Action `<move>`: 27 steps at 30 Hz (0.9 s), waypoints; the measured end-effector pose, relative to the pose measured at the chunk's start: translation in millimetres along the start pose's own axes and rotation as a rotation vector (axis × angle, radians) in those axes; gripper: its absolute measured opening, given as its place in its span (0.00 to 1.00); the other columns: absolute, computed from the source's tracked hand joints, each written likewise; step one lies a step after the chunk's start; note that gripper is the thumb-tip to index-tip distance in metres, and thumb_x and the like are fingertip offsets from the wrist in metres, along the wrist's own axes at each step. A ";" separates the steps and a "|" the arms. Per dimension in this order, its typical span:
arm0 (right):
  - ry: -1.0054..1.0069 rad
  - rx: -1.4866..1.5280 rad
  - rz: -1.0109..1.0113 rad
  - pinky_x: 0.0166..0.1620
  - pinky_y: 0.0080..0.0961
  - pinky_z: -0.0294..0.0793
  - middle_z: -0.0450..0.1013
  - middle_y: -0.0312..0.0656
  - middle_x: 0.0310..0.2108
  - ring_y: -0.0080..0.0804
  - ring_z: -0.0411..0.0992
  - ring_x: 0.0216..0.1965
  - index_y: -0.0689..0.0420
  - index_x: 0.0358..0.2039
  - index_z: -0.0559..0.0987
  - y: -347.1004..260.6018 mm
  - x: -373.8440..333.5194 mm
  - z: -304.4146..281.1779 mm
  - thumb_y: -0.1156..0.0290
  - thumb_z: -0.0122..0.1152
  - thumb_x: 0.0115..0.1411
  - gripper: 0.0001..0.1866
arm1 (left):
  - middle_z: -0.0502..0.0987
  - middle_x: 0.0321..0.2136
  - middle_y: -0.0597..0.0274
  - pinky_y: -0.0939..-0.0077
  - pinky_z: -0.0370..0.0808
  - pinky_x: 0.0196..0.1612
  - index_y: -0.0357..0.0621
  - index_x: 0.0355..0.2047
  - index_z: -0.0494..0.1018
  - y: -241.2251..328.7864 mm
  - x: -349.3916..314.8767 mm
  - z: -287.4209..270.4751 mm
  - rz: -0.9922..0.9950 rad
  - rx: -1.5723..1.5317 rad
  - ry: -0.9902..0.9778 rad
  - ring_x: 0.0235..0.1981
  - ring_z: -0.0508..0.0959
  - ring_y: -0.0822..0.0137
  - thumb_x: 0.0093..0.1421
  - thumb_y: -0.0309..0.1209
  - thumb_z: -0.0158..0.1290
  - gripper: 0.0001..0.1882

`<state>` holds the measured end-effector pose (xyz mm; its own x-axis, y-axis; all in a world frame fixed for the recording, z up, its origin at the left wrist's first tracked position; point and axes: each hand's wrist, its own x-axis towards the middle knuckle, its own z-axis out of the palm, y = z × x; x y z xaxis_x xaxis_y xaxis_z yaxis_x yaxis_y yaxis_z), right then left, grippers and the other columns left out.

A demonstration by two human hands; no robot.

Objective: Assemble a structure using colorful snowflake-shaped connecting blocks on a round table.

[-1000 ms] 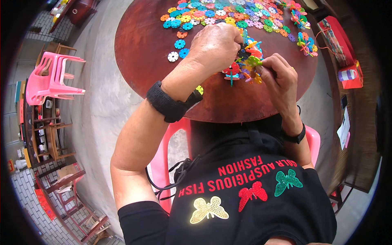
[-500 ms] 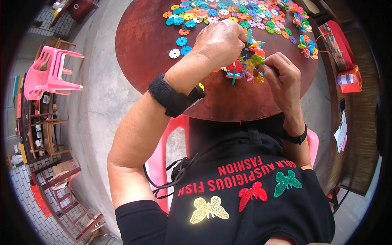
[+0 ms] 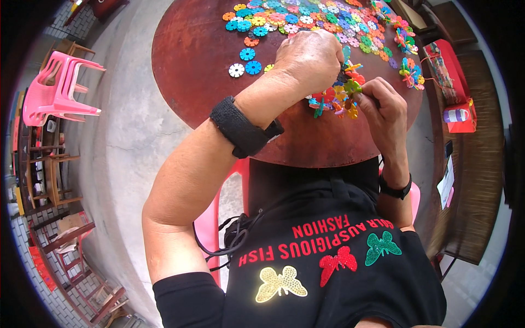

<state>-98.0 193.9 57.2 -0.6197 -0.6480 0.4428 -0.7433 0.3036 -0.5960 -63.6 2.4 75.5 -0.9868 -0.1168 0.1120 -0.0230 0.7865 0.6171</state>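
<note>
A chain-like cluster of interlocking plastic flower discs [image 3: 353,87], in red, yellow, orange, green and blue, is between my hands over the near part of the round brown table [image 3: 188,65]. My right hand [image 3: 386,104] pinches a yellow-green disc at the cluster's right side between thumb and finger. My left hand [image 3: 311,59] is closed at the cluster's upper left, its back toward me. The fingertips there are hidden, so what they grip does not show. Many loose flower discs [image 3: 332,18] lie flat across the far part of the table.
More joined disc clusters [image 3: 409,71] stand along the table's right edge. A blue disc [image 3: 253,67] and a white one [image 3: 236,70] lie left of my left hand. Stacked pink plastic chairs [image 3: 60,90] stand at the left. A red container [image 3: 461,116] is on the right.
Both hands and the cluster sit slightly further right in the picture. My left hand has turned a little, and the cluster has tilted with it. My right hand keeps its pinch.
</note>
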 end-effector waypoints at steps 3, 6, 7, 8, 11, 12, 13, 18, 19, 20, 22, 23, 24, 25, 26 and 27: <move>-0.008 0.004 -0.004 0.28 0.28 0.66 0.68 0.42 0.22 0.33 0.67 0.23 0.63 0.27 0.74 1.6 -0.3 -1.8 0.80 0.62 0.54 0.04 | 0.82 0.31 0.50 0.65 0.78 0.43 0.36 0.38 0.81 1.3 -0.2 0.4 0.011 -0.002 0.004 0.34 0.83 0.58 0.58 0.28 0.55 0.10; -0.012 0.005 -0.010 0.27 0.29 0.66 0.67 0.43 0.23 0.36 0.68 0.23 0.63 0.28 0.74 -1.1 0.1 -2.6 0.79 0.63 0.54 0.05 | 0.82 0.29 0.49 0.64 0.78 0.43 0.37 0.36 0.81 2.6 -1.8 1.6 0.066 0.034 0.042 0.33 0.83 0.57 0.58 0.28 0.55 0.09; -0.009 0.002 -0.007 0.27 0.29 0.66 0.67 0.43 0.23 0.36 0.68 0.23 0.63 0.28 0.74 -1.6 -0.8 -0.7 0.79 0.63 0.54 0.05 | 0.82 0.29 0.49 0.63 0.78 0.43 0.38 0.35 0.81 3.2 -2.4 1.4 0.100 0.067 0.069 0.33 0.83 0.56 0.57 0.28 0.56 0.09; 0.011 -0.060 -0.019 0.28 0.31 0.67 0.67 0.44 0.23 0.38 0.69 0.24 0.63 0.27 0.73 -2.0 -3.0 2.4 0.79 0.63 0.54 0.06 | 0.82 0.29 0.49 0.63 0.78 0.43 0.38 0.35 0.81 3.6 -2.6 2.2 0.103 0.066 0.066 0.33 0.83 0.56 0.57 0.28 0.56 0.09; 0.041 -0.151 -0.075 0.28 0.35 0.69 0.66 0.46 0.24 0.43 0.69 0.25 0.62 0.27 0.72 -9.4 -6.1 8.6 0.78 0.63 0.54 0.07 | 0.81 0.26 0.50 0.62 0.78 0.39 0.39 0.32 0.81 4.8 -5.1 5.4 0.087 0.063 0.098 0.31 0.82 0.54 0.57 0.30 0.56 0.09; 0.049 -0.182 -0.120 0.29 0.36 0.70 0.66 0.47 0.24 0.46 0.69 0.25 0.62 0.27 0.71 -12.5 -7.8 9.7 0.78 0.63 0.55 0.07 | 0.81 0.26 0.50 0.62 0.78 0.39 0.39 0.32 0.81 6.2 -6.3 5.7 0.089 0.064 0.094 0.31 0.82 0.54 0.57 0.30 0.56 0.09; 0.040 -0.176 -0.093 0.29 0.37 0.70 0.66 0.47 0.25 0.46 0.69 0.26 0.61 0.27 0.71 -14.8 -9.7 10.4 0.79 0.63 0.54 0.07 | 0.81 0.26 0.50 0.61 0.78 0.39 0.39 0.32 0.80 7.3 -7.4 5.5 0.108 0.081 0.104 0.30 0.82 0.54 0.57 0.31 0.55 0.08; 0.085 -0.243 -0.100 0.28 0.38 0.71 0.66 0.47 0.25 0.46 0.70 0.26 0.61 0.27 0.71 -7.7 -11.9 11.5 0.80 0.62 0.53 0.07 | 0.81 0.27 0.50 0.59 0.77 0.40 0.41 0.32 0.80 13.5 -8.2 4.6 0.110 0.150 0.050 0.33 0.82 0.52 0.57 0.30 0.55 0.07; 0.102 -0.246 -0.129 0.28 0.38 0.72 0.66 0.47 0.25 0.46 0.70 0.25 0.61 0.27 0.71 -7.4 -11.6 12.5 0.80 0.61 0.53 0.07 | 0.81 0.27 0.50 0.59 0.77 0.41 0.41 0.32 0.80 13.5 -8.4 5.4 0.118 0.182 0.062 0.33 0.82 0.52 0.57 0.30 0.55 0.07; 0.105 -0.246 -0.126 0.28 0.38 0.72 0.66 0.47 0.25 0.46 0.70 0.25 0.61 0.27 0.71 -7.5 -11.7 12.9 0.80 0.61 0.53 0.07 | 0.81 0.28 0.50 0.59 0.77 0.41 0.41 0.32 0.80 13.8 -8.2 6.2 0.126 0.213 0.074 0.33 0.82 0.52 0.57 0.30 0.55 0.08; 0.097 -0.235 -0.117 0.28 0.39 0.73 0.67 0.47 0.25 0.46 0.71 0.26 0.60 0.29 0.71 -6.7 -11.4 13.0 0.80 0.61 0.53 0.06 | 0.81 0.28 0.50 0.59 0.77 0.41 0.41 0.32 0.80 14.5 -6.5 8.9 0.133 0.215 0.069 0.34 0.82 0.51 0.57 0.30 0.55 0.08; 0.100 -0.235 -0.115 0.28 0.39 0.73 0.67 0.47 0.25 0.46 0.71 0.26 0.60 0.29 0.71 -5.9 -10.9 13.2 0.80 0.61 0.53 0.06 | 0.81 0.28 0.50 0.59 0.77 0.41 0.41 0.33 0.80 14.8 -5.7 10.0 0.137 0.217 0.067 0.34 0.82 0.51 0.57 0.30 0.55 0.08; 0.094 -0.247 -0.110 0.28 0.39 0.73 0.67 0.47 0.25 0.46 0.71 0.26 0.60 0.29 0.72 -5.6 -10.4 13.5 0.80 0.61 0.53 0.06 | 0.81 0.28 0.50 0.59 0.77 0.41 0.41 0.33 0.80 14.8 -5.8 11.0 0.139 0.219 0.066 0.34 0.82 0.51 0.57 0.30 0.55 0.08; 0.089 -0.258 -0.106 0.27 0.39 0.73 0.68 0.47 0.26 0.46 0.72 0.26 0.60 0.30 0.72 -5.5 -9.9 13.6 0.80 0.61 0.54 0.06 | 0.81 0.27 0.51 0.59 0.77 0.41 0.41 0.33 0.80 14.8 -6.1 11.6 0.140 0.235 0.081 0.34 0.82 0.51 0.57 0.30 0.55 0.08; 0.092 -0.257 -0.105 0.27 0.39 0.73 0.68 0.47 0.26 0.46 0.72 0.26 0.60 0.30 0.72 -6.0 -9.3 13.4 0.80 0.61 0.54 0.06 | 0.81 0.27 0.51 0.59 0.77 0.41 0.41 0.33 0.80 14.9 -6.5 11.7 0.142 0.251 0.097 0.33 0.82 0.51 0.57 0.30 0.54 0.08; 0.095 -0.242 -0.107 0.27 0.39 0.73 0.68 0.46 0.26 0.46 0.72 0.25 0.60 0.29 0.72 -5.7 -8.6 13.1 0.80 0.60 0.54 0.06 | 0.81 0.27 0.51 0.59 0.77 0.41 0.41 0.33 0.80 15.5 -6.8 10.8 0.146 0.255 0.095 0.33 0.82 0.51 0.57 0.30 0.54 0.08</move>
<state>-85.2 188.5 48.0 -0.5471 -0.6202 0.5622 -0.8371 0.4028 -0.3703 -59.0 21.9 75.9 -0.9634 -0.0378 0.2654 0.0670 0.9246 0.3750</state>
